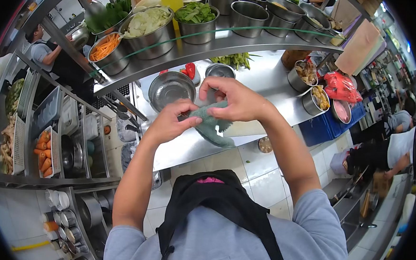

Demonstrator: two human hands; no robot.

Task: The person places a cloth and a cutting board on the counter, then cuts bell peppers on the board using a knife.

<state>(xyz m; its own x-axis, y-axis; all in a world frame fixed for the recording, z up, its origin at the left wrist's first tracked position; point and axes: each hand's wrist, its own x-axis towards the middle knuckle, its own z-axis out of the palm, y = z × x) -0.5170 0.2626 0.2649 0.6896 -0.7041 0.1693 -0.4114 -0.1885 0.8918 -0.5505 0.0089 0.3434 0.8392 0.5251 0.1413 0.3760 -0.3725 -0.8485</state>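
Note:
A green cloth [212, 130] hangs between my two hands above the front of the steel counter [173, 149]. My left hand [174, 120] pinches its left side between thumb and fingers. On the other side, my right hand [236, 100] grips the cloth's upper edge, with the index finger curled up above it. Just behind my left hand sits a wide metal bowl [172, 90]. A smaller metal bowl [220, 70] stands behind my right hand, partly hidden by it. Red peppers [188, 70] lie between the bowls, farther back.
A raised steel shelf [213, 43] crosses the back, carrying metal pots of shredded carrot [105, 47], chopped cabbage [147, 23] and green leaves [196, 13]. Cut green vegetables [233, 59] lie beneath it. A red bag [342, 86] is at right. Co-workers stand at both sides.

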